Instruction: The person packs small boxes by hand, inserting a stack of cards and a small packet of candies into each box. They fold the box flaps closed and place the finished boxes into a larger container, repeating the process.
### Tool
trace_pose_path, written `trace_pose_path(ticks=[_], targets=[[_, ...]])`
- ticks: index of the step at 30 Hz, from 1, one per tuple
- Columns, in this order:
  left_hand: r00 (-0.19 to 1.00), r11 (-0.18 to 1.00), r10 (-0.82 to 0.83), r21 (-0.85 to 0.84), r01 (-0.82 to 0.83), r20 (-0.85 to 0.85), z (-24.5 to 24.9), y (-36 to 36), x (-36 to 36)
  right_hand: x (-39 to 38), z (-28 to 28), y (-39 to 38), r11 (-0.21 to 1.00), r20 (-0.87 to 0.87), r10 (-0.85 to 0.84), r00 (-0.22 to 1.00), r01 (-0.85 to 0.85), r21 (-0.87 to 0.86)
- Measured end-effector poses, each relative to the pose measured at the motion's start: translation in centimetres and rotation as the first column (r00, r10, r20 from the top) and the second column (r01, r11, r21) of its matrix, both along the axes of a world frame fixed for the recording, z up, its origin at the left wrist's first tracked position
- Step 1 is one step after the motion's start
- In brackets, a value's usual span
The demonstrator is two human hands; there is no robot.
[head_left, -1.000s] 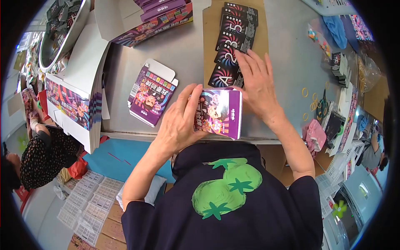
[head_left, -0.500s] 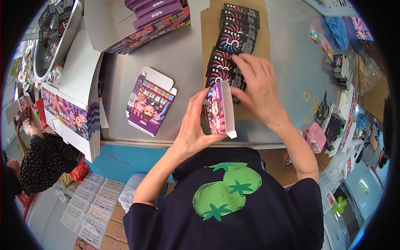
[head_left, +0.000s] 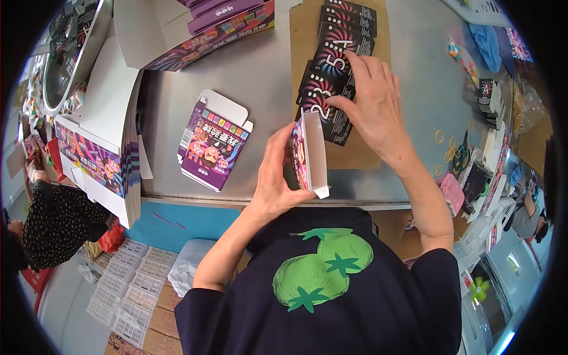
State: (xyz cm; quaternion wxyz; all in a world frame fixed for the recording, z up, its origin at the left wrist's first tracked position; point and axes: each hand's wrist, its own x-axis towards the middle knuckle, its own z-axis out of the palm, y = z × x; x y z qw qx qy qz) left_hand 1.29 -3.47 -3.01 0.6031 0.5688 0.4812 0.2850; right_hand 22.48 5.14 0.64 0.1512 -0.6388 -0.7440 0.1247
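Note:
My left hand (head_left: 273, 174) is closed around a small purple carton (head_left: 317, 157), tilted on edge with its white inner side and a white flap facing right. My right hand (head_left: 378, 106) reaches over a fanned row of black cards (head_left: 336, 127) printed with numbers and bright bursts. Its thumb lies near the "2" and "3", and its fingertips touch by the "5", gripping the cards between them. The cards lie on a brown cardboard sheet (head_left: 370, 160). Left of the carton rests another flattened purple carton (head_left: 213, 148) with its white flap up.
A larger purple display box (head_left: 219, 38) holds several cartons at the back. Stacked printed packaging (head_left: 100, 160) stands at left, beside a basin (head_left: 77, 65) of black cards. Rubber bands (head_left: 451, 151), scissors (head_left: 460, 157) and a card stack (head_left: 491, 100) lie at right. Another person (head_left: 59, 225) is at far left.
My right hand has moved up along the row and come down on the cards, which now sit closer together with an "A" showing. My left hand keeps the carton in nearly the same place.

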Motion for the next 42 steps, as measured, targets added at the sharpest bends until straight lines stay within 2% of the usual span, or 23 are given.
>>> trace_pose_path(ticks=[3,5,8,13,16,19,24,27,28,31,32,35,37,39,42], targets=[[1.000,1.000,-0.005,0.011,0.005,0.009,-0.2,0.0,-0.1,-0.1,0.3,0.4,0.987,0.052,-0.040,0.998,0.048,-0.154],[1.000,1.000,-0.006,0.014,0.005,0.014,-0.3,0.0,-0.1,0.1,0.2,0.5,0.992,0.052,-0.016,0.998,0.023,-0.127],[0.998,0.991,0.055,0.117,-0.057,0.020,-0.3,-0.1,0.2,0.1,-0.1,0.3,0.997,0.048,0.028,0.998,-0.024,-0.078],[0.997,0.993,0.071,0.092,-0.073,0.034,0.0,0.1,0.4,-0.1,0.0,0.4,0.996,0.041,-0.023,0.999,0.027,-0.081],[0.998,1.000,0.023,-0.013,-0.022,0.055,-0.4,-0.1,0.1,0.0,-0.1,0.5,0.995,0.068,-0.042,0.997,0.048,-0.089],[0.998,0.999,0.031,0.003,-0.032,0.051,-0.2,-0.1,0.2,0.3,-0.4,0.4,0.999,0.023,0.007,1.000,-0.006,-0.051],[0.999,0.998,0.033,0.047,-0.035,0.043,-0.5,-0.1,0.1,0.0,-0.2,0.3,0.995,-0.011,0.018,1.000,-0.019,-0.095],[1.000,0.997,0.008,0.082,-0.008,0.003,-0.1,0.2,0.1,0.9,-0.6,0.3,0.988,-0.261,0.034,0.965,-0.071,-0.135],[1.000,0.995,-0.003,0.097,0.004,-0.018,0.0,0.2,0.1,1.0,-0.2,0.0,0.987,-0.261,0.036,0.965,-0.075,-0.140],[1.000,1.000,0.017,0.020,-0.018,0.015,-0.1,-0.1,0.1,0.9,2.3,-2.1,0.852,-0.462,-0.128,0.877,-0.141,-0.504],[0.999,1.000,0.024,-0.012,-0.024,0.033,-0.2,-0.2,0.1,0.5,2.2,-2.8,0.851,-0.460,-0.130,0.878,-0.139,-0.506],[0.999,0.999,0.036,0.020,-0.036,0.023,-0.4,-0.3,0.3,-1.4,0.5,-5.2,0.995,-0.095,0.041,0.995,-0.049,-0.086],[0.999,0.999,0.043,0.033,-0.043,0.015,-0.8,-0.9,0.2,-1.3,0.2,-5.9,0.991,-0.086,0.082,0.993,-0.090,-0.099],[0.998,0.998,0.058,-0.023,-0.058,-0.016,-1.1,-2.4,-0.4,-1.2,0.2,-6.5,0.978,-0.069,0.164,0.984,-0.172,-0.121],[0.997,0.996,0.069,-0.055,-0.071,-0.033,-0.5,-3.4,-0.5,-1.3,0.6,-6.6,0.976,-0.119,0.123,0.985,-0.142,-0.166]])
